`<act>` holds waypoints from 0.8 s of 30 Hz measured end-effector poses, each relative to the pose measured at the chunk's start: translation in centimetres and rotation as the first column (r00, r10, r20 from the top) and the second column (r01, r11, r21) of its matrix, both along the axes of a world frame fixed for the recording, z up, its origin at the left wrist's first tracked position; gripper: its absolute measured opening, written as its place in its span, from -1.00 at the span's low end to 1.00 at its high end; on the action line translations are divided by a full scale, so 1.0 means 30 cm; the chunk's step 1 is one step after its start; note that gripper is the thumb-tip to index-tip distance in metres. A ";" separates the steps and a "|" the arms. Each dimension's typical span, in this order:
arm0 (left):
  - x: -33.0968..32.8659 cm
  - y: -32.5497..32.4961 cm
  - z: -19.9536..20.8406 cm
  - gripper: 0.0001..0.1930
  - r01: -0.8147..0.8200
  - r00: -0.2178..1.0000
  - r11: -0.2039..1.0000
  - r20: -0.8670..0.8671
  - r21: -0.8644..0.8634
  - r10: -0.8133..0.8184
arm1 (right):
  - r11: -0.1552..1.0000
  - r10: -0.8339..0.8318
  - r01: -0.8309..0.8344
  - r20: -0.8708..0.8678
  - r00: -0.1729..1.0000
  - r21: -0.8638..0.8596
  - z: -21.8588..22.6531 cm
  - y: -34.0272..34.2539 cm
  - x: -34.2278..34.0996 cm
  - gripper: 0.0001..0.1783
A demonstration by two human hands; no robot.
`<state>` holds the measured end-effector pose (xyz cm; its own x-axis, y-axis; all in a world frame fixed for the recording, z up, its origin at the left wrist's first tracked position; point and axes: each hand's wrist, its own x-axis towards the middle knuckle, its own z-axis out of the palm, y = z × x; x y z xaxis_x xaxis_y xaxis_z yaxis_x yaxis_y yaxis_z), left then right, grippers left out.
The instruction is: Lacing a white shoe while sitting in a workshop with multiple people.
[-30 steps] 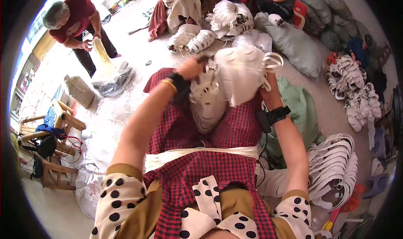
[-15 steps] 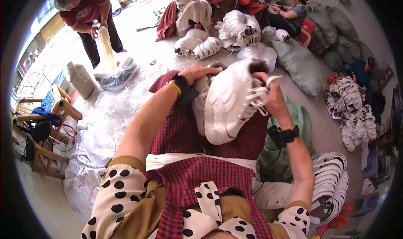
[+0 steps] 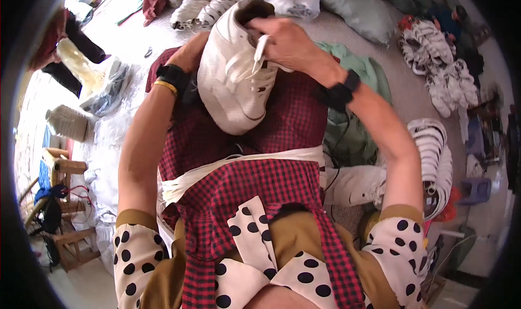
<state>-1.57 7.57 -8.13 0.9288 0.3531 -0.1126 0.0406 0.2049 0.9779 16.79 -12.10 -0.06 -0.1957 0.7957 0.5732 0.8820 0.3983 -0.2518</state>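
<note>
A white sneaker is held above my lap, toe toward me, with its collar opening at the far end. My left hand is closed round its left side near the heel, the fingertips hidden behind the shoe. My right hand is closed at the opening, with fingers reaching inside the collar by the tongue. Next to those fingers, a white shoelace stands up in a loose loop. Below the shoe lies my red-and-black checked apron, tied with a white band.
Bundled white shoes lie on the floor ahead, near a pale sack. More white shoes are piled at right. A shoe stack stands by my right elbow, bamboo stools at left. Another person is partly visible at far left.
The sneaker and both hands have moved left and away from me in the view. My right hand has shifted from the lacing side to the collar opening. The view has tilted down.
</note>
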 end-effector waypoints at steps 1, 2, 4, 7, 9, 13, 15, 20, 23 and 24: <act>-0.004 -0.005 -0.016 -0.58 -0.071 0.998 0.954 0.021 0.291 0.067 | 0.993 -0.065 0.077 0.132 0.989 -0.088 -0.056 0.018 0.016 -0.76; -0.009 -0.004 -0.021 -0.56 -0.146 0.989 0.820 0.076 0.553 0.124 | 0.952 -0.021 0.083 0.208 0.978 -0.295 -0.049 0.025 0.018 -0.71; -0.007 -0.016 0.008 -0.48 -0.148 0.987 0.970 -0.088 -0.195 0.133 | 0.860 0.124 -0.043 0.127 0.984 -0.509 -0.026 0.007 0.013 -0.62; 0.005 -0.055 0.058 -0.45 -0.048 0.999 0.990 -0.012 -0.131 0.046 | 0.816 0.206 -0.101 0.124 0.971 -0.569 -0.038 0.016 -0.002 -0.34; 0.021 -0.138 0.096 -0.51 -0.136 0.990 0.983 0.003 -0.124 0.138 | 0.742 0.117 0.040 0.188 0.975 -0.669 -0.025 0.036 -0.020 -0.27; -0.030 -0.139 0.107 -0.61 -0.055 0.990 0.997 0.125 -0.060 0.062 | 0.864 0.125 -0.079 0.060 0.990 -0.497 -0.089 0.091 -0.014 -0.36; -0.066 -0.121 0.120 -0.60 0.073 0.965 0.993 0.245 0.094 -0.094 | 0.888 0.129 -0.127 -0.026 0.991 -0.443 -0.051 0.039 -0.044 -0.34; -0.092 -0.068 0.356 -0.38 -0.084 0.986 0.196 0.053 0.977 0.159 | 0.928 0.131 -0.142 -0.055 0.990 -0.345 0.192 -0.016 0.059 -0.33; -0.108 -0.089 0.489 -0.29 0.128 0.949 0.985 0.303 -0.111 -0.090 | 0.832 0.554 -0.551 -0.133 0.822 0.064 0.312 -0.027 0.219 -0.62; -0.094 -0.107 0.500 -0.28 0.077 0.948 0.992 0.315 -0.095 -0.043 | 0.943 0.079 -0.134 -0.188 0.979 -0.306 0.452 -0.182 0.195 -0.39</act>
<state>-4.40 4.38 6.87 0.9424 0.2973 0.1531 -0.2479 0.3137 0.9166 22.63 -17.56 13.50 -0.2109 0.9207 0.3284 0.7716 0.3630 -0.5223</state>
